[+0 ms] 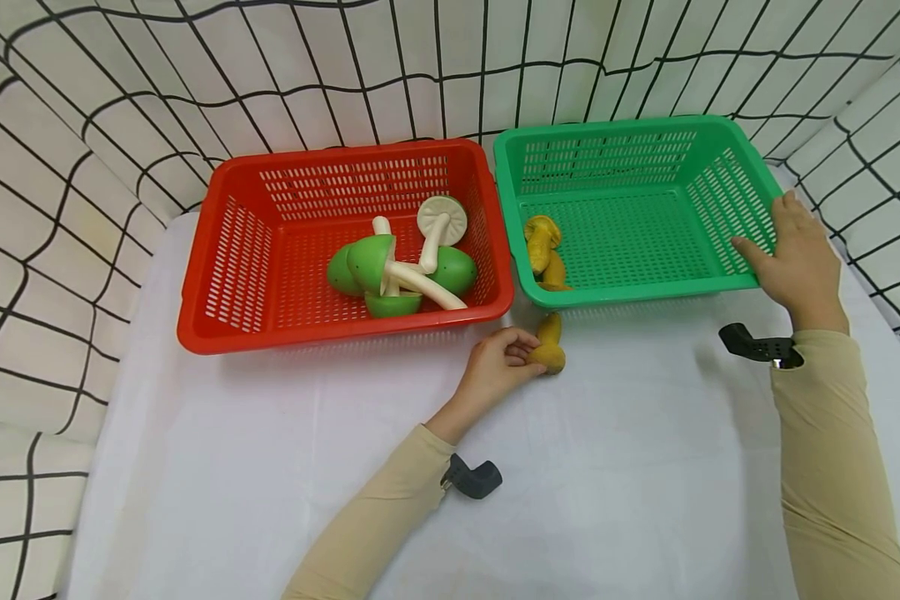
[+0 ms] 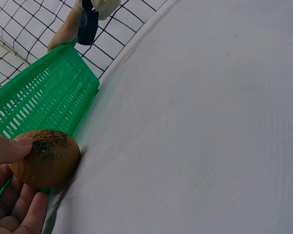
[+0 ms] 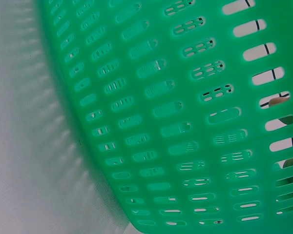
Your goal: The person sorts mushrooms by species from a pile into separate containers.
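My left hand (image 1: 498, 367) pinches a yellow-brown toy mushroom (image 1: 548, 358) just in front of the green basket (image 1: 637, 293). The mushroom's stem points toward the basket and its rounded cap faces me. In the left wrist view the thumb lies on the cap (image 2: 49, 163), which has dark marks, with the other fingers below. At the basket's right end my right hand (image 1: 806, 262) holds the rim, thumb over the inner side. Only the basket's slotted wall (image 3: 185, 117) fills the right wrist view. Inside its left end lie yellow mushrooms (image 1: 542, 237).
A red basket (image 1: 232, 335) stands left of the green one, with several green-capped, white-stemmed toy mushrooms (image 1: 393, 271) in it. Both stand on a white cloth-covered table (image 1: 285, 467). White walls with black netting (image 1: 435, 79) close off the back and sides.
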The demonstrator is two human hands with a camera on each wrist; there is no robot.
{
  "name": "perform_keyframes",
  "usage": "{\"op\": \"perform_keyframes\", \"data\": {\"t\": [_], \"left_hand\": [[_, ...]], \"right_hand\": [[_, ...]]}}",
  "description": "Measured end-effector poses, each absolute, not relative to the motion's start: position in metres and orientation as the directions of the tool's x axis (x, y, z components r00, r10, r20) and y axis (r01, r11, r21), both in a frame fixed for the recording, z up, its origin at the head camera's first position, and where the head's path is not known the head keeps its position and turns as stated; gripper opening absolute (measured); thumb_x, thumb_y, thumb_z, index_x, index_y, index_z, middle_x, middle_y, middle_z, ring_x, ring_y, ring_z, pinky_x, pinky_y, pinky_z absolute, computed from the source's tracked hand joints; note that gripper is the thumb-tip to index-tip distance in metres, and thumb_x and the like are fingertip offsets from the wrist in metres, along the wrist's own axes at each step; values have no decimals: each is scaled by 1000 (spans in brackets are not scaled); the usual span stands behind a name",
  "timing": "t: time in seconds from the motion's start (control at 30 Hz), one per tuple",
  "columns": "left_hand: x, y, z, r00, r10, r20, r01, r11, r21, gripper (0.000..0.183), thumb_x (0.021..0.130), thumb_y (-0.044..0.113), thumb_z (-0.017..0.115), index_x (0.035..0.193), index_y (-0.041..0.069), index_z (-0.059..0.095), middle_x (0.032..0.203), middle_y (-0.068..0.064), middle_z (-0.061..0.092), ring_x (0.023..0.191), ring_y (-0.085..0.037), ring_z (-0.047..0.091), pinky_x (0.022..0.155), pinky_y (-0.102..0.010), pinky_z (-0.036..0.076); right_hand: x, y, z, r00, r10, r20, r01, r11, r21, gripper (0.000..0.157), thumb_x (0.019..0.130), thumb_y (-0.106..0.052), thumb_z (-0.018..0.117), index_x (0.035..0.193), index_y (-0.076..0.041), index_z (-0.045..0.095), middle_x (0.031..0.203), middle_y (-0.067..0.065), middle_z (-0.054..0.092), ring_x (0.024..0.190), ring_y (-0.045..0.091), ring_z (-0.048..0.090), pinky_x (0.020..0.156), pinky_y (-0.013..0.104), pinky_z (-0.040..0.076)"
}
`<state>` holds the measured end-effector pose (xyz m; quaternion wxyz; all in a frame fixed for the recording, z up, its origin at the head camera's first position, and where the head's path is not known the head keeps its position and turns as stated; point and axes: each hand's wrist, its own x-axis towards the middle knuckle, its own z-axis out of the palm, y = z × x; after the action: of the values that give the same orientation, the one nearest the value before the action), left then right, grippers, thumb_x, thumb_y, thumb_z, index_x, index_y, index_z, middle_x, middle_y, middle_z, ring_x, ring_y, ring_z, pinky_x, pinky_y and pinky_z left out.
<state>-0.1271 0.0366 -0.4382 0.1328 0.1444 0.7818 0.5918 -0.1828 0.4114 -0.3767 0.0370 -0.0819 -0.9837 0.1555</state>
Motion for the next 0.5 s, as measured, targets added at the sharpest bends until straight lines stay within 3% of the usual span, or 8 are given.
{"op": "perform_keyframes", "data": {"t": [0.5], "left_hand": [[-127,37,-443,-920,392,-33,74,253,965,32,71,-7,77,101,-6,65,98,-16,62,87,-26,62,77,-22,52]], "right_hand": [[-183,410,-376,-983,171,60,144,939,-312,76,97,-43,36,149,2,5,155,18,0,142,37,2,111,55,8]]}}
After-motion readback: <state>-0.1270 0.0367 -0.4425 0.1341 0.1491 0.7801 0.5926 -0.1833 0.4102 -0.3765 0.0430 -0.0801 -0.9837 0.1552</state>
